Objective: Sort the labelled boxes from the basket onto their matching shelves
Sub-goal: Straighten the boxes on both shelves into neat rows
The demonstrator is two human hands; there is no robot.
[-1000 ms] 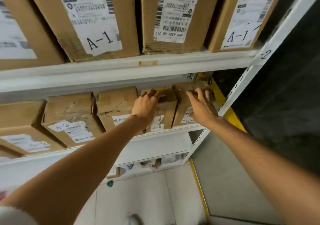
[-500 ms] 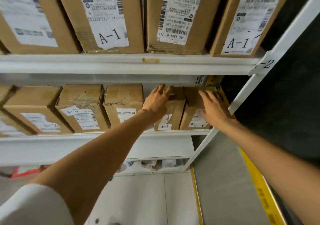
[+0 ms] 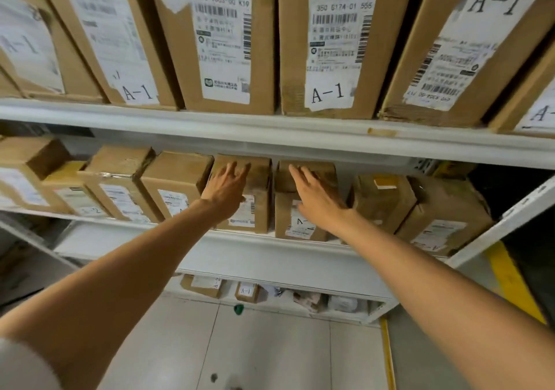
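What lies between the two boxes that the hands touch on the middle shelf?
Only a narrow dark gap, in the head view. The left hand touches the left box, the right hand the right box; nothing stands between them.

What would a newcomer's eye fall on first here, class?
The left hand and right hand, reaching in from below, lie open on two small boxes on the middle shelf. Above, tall boxes marked A-1 crowd the upper shelf.
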